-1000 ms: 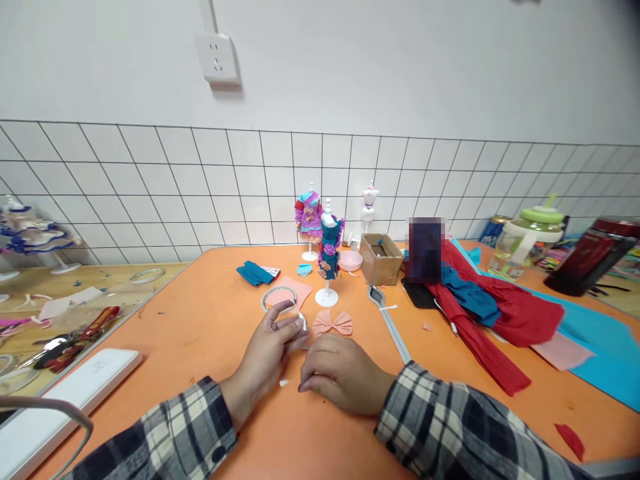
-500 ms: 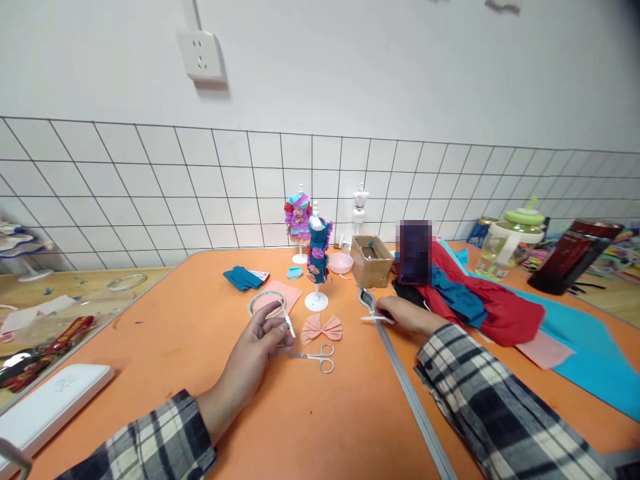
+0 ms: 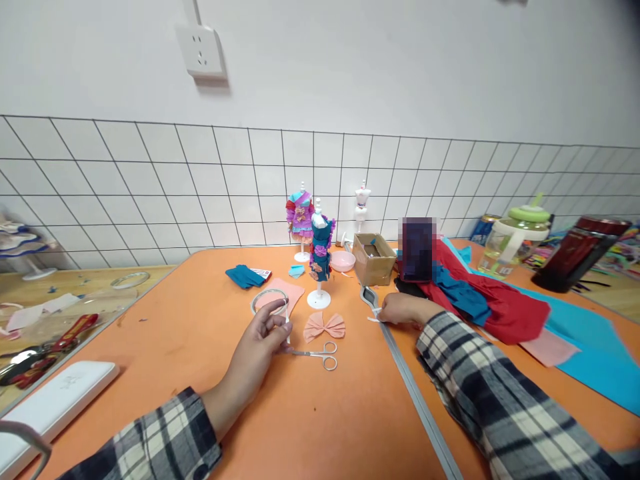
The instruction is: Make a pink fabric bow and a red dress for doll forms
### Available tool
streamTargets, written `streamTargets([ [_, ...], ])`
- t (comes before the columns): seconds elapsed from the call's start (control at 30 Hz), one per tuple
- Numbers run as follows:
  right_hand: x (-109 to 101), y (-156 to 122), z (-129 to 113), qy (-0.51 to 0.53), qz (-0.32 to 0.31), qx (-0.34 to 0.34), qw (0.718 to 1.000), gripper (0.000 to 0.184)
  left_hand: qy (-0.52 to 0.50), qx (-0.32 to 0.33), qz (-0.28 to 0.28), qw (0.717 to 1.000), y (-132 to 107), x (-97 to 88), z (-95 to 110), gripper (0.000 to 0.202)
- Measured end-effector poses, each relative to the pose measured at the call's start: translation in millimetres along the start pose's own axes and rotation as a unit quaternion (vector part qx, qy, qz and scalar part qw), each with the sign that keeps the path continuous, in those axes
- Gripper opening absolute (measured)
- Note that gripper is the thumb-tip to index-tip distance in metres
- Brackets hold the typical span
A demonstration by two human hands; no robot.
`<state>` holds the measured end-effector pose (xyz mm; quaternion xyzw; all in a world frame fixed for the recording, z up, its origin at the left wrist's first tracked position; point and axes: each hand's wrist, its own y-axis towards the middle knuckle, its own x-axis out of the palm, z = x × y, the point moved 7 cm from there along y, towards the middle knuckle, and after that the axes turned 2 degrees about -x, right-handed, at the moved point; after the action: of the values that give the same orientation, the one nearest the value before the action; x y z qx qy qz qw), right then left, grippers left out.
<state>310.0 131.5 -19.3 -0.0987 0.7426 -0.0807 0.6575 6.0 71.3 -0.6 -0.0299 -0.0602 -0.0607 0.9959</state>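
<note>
My left hand (image 3: pixel 263 330) pinches a thin white strip (image 3: pixel 287 320) between thumb and fingers, above the orange table. Just behind it a tape roll (image 3: pixel 256 303) lies partly over a piece of pink fabric (image 3: pixel 295 298). My right hand (image 3: pixel 400 310) is closed on another short white strip (image 3: pixel 374 319), close to the rounded head of a long grey bar (image 3: pixel 415 400); whether the fingers touch the bar I cannot tell. Between my hands lie a pink fabric bow (image 3: pixel 325 327) and small scissors (image 3: pixel 320 355). A mini dress form in a teal dress (image 3: pixel 320 250) stands behind the bow.
Farther back are a second dressed form (image 3: pixel 301 217), a bare white form (image 3: pixel 361 203), a pink bowl (image 3: pixel 343 261), a cardboard box (image 3: pixel 373 267) and a pixelated dark phone (image 3: pixel 418 250). Red fabric (image 3: pixel 515 310), a green-lidded jug (image 3: pixel 515 240) and a dark flask (image 3: pixel 580 253) occupy the right. A white power bank (image 3: pixel 60 413) lies left.
The white strip at my left hand has turned more upright. My right hand has shifted slightly, its strip now tilted beside the bar. The whole view has moved a little.
</note>
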Motion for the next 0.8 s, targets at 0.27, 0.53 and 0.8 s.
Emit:
streamTargets([
  [0.27, 0, -16, 8, -0.027, -0.010, 0.062, 0.998, 0.044, 0.028, 0.031, -0.001, 0.999, 3, -0.6, 2, 0.055],
  [0.53, 0, -19, 19, 0.042, 0.040, 0.070, 0.996, 0.048, 0.057, 0.030, -0.032, 0.997, -5, 9.4, 6, 0.064],
  [0.8, -31, -39, -19, 0.259, 0.234, -0.064, 0.935, 0.034, 0.086, 0.054, -0.083, 0.991, -9, 23.2, 3, 0.074],
])
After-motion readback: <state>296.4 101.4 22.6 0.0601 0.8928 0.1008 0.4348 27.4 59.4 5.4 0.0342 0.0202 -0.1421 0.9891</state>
